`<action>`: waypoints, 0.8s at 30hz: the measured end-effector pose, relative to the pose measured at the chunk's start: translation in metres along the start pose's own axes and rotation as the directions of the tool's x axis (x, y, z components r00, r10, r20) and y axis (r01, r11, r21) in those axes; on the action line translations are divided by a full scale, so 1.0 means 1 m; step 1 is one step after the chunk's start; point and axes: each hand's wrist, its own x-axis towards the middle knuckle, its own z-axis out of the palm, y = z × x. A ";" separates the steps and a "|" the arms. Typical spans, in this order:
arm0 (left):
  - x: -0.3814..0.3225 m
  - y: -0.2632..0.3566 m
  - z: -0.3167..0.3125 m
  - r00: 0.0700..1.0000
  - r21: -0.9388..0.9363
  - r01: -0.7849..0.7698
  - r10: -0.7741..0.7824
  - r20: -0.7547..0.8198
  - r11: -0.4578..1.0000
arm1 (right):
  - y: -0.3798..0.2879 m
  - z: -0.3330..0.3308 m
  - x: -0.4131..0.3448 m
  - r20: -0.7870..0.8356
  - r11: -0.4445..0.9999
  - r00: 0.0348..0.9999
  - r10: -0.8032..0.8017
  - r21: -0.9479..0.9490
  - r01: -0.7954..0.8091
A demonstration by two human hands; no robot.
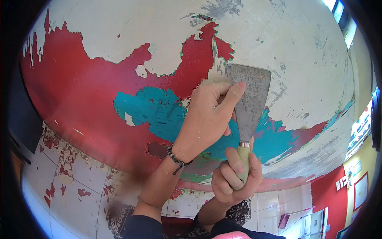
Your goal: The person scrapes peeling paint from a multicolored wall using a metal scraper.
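In front of me is a wall with peeling paint (pixel 104 86), showing red, teal and off-white patches with ragged edges. My right hand (pixel 238 176) grips the pale green handle of a paint scraper (pixel 252 95), its wide metal blade pointing up against the off-white part. My left hand (pixel 213 110), with a dark braided bracelet (pixel 176 156) on the wrist, is at the blade's left side. Its thumb lies on the blade's face and its other fingers are bent, partly hidden; whether they pinch the blade or a paint flake cannot be told.
Red and cream paint flakes (pixel 64 170) litter the white tiled floor (pixel 77 206) along the wall's foot. A dark panel-like object (pixel 25 110) stands at the far left. A pinkish-red dustpan (pixel 284 221) lies on the tiles at lower right, near a red and yellow wall (pixel 328 185).
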 end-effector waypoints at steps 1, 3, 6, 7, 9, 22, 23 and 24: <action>0.001 0.001 0.002 1.000 -0.034 0.014 -0.014 0.008 0.999 | -0.002 0.003 0.001 0.016 1.000 1.000 0.005 0.004 -0.005; 0.004 0.004 -0.002 0.999 -0.066 0.029 -0.027 0.026 0.997 | 0.001 0.013 0.001 -0.005 1.000 1.000 0.001 0.011 -0.001; 0.000 -0.002 -0.002 0.999 -0.107 0.034 -0.031 0.025 0.994 | 0.008 0.009 -0.003 -0.019 1.000 1.000 -0.009 -0.001 0.009; 0.001 -0.003 0.002 1.000 -0.126 0.015 -0.013 0.015 0.992 | 0.007 0.009 -0.004 -0.005 0.999 1.000 -0.022 -0.033 0.022; 0.005 -0.002 0.004 1.000 -0.153 0.014 -0.013 0.006 0.988 | 0.005 0.011 -0.001 -0.003 0.999 1.000 -0.026 -0.022 0.026; 0.011 0.001 0.007 0.997 -0.174 -0.064 0.057 -0.048 0.983 | 0.010 0.010 0.011 0.052 0.999 0.998 -0.020 -0.035 0.022; 0.008 -0.002 0.008 0.997 -0.175 -0.069 0.061 -0.048 0.982 | 0.010 0.010 0.007 0.056 0.999 0.998 -0.019 -0.037 0.021; 0.003 -0.008 0.011 0.998 -0.173 -0.038 0.030 -0.050 0.984 | 0.009 0.010 0.000 0.027 0.999 0.999 -0.030 -0.038 0.031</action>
